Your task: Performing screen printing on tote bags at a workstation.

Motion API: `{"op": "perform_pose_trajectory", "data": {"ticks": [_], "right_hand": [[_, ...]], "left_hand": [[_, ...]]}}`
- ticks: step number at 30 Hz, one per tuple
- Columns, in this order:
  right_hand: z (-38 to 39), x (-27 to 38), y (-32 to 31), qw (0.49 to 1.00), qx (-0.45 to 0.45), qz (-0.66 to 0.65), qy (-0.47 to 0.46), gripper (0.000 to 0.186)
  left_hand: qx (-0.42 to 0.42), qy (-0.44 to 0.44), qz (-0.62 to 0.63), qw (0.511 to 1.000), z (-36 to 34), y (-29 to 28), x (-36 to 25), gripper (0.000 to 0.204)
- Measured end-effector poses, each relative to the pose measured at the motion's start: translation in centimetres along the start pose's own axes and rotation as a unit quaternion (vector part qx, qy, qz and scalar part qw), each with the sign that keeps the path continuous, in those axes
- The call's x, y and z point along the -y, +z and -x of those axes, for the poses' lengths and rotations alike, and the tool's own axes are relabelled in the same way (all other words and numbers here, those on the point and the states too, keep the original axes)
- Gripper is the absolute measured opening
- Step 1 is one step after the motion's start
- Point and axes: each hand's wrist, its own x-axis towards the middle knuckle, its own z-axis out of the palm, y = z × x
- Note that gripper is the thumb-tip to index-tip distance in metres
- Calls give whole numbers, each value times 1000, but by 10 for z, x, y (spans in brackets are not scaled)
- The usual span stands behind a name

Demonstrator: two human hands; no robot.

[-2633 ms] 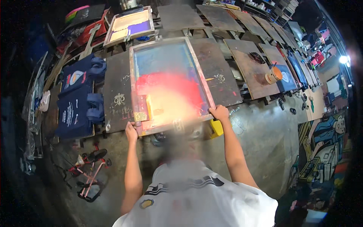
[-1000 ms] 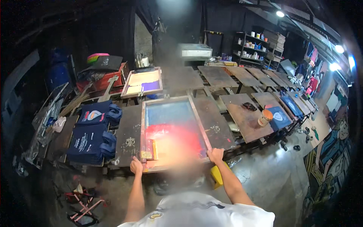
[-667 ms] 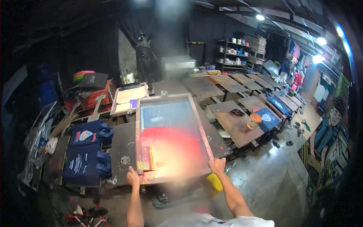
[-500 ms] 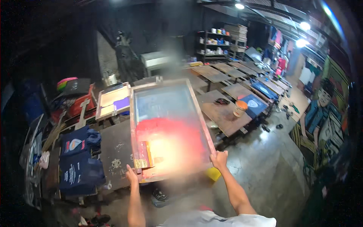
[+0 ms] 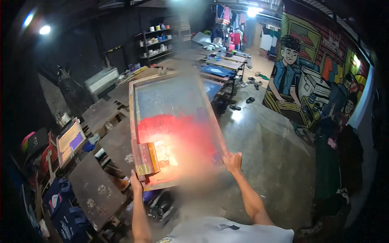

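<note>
A wood-framed screen takes up the middle of the picture, tilted a little, its far end toward the top and its near edge toward the person's white shirt at the bottom. The left hand has its grip closed around the lower-left corner of the wood, thumb up along the side; the right hand has its grip clasped on the right edge, close to the lower-right corner. Red ink covers the nearer half of the mesh, with a pale, brightly lit patch low down, while the farther half looks grey-blue. A squeegee lies inside the lower-left corner, along the left edge. A blurry streak runs down the middle of the picture and hides part of the near edge. At lower left, a dark bench with pale marks stands just beside navy bags; above them at the left is another screen in yellow and purple. Pots stand on a shelf at upper centre-left. On the right, the grey floor stretches toward scattered shoes and a painted wall at upper right.
</note>
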Motion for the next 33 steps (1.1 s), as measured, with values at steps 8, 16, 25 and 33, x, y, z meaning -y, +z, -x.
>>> {"op": "perform_pose_trajectory", "data": {"ticks": [8, 16, 25, 33], "right_hand": [[10, -205, -108, 961, -5, -172, 217, 35], [31, -312, -178, 905, -47, -297, 300, 24], [23, -387, -192, 908, -103, -208, 350, 32], [-93, -451, -171, 898, -167, -198, 354, 30]], "left_hand": [[45, 107, -209, 971, 50, 237, 23, 58], [169, 98, -202, 960, 54, 385, 74, 58], [225, 91, -219, 945, 18, 511, 117, 59], [247, 133, -187, 942, -72, 647, 140, 60]]}}
